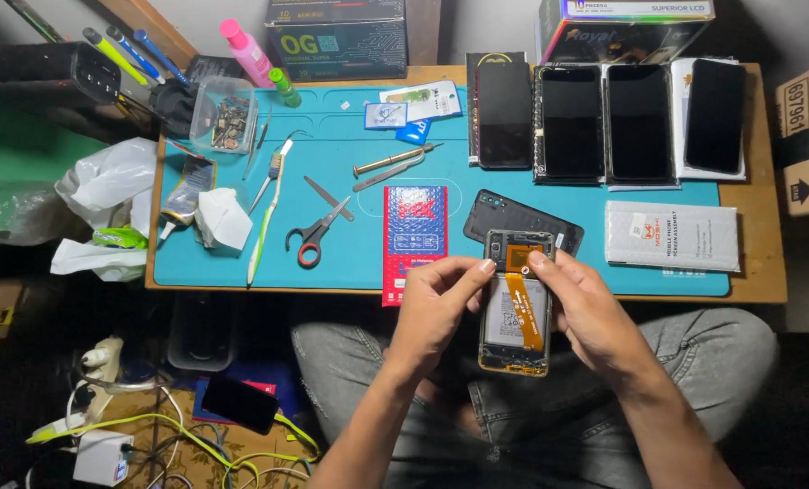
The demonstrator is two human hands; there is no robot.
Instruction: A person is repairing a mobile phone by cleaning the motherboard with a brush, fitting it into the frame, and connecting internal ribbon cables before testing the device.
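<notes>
Item: opened phone [516,312], light, likely fragile; orange ribbon cable exposed.
Hold: by side edges.
Left hand [436,303]: gripping frame.
Right hand [586,308]: gripping frame, forefinger on top.

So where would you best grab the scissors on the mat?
Take the scissors by the looped handles at their lower left, coming from above. They lie flat and slightly open, blades pointing up-right toward the red package; the handle end has bare mat around it.

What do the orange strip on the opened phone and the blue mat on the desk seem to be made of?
The orange strip looks like a thin plastic-film flex cable: flat, glossy, and bent near the top of the opened phone. The blue mat seems to be soft rubber or silicone: matte, with moulded lines.
</notes>
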